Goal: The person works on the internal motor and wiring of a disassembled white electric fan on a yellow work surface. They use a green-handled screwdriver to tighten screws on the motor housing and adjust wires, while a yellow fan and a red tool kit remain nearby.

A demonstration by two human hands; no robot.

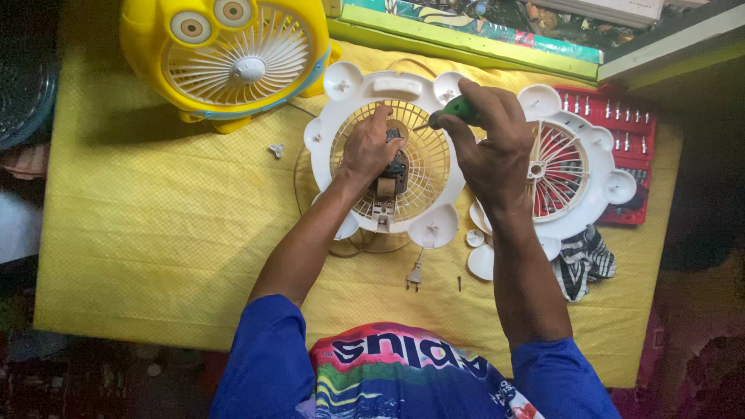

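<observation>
A white fan housing (388, 155) with a cream grille lies flat near the middle of the table (155, 233), toward its far edge, with a small brown motor (390, 174) seated at its centre. The left hand (371, 147) rests on the motor, fingers curled over its top, pressing rather than gripping. The right hand (489, 147) has its grip closed around a green-handled screwdriver (456, 110), whose tip points down at the grille. Just to the right lies a second white housing with red blades (563, 167), a red bit case (621, 124) behind it and a striped cloth (583, 262) beside it. A plug (415, 275) and a screw (459, 283) lie nearer the front edge. A yellow fan (225, 54) stands at the far left corner.
</observation>
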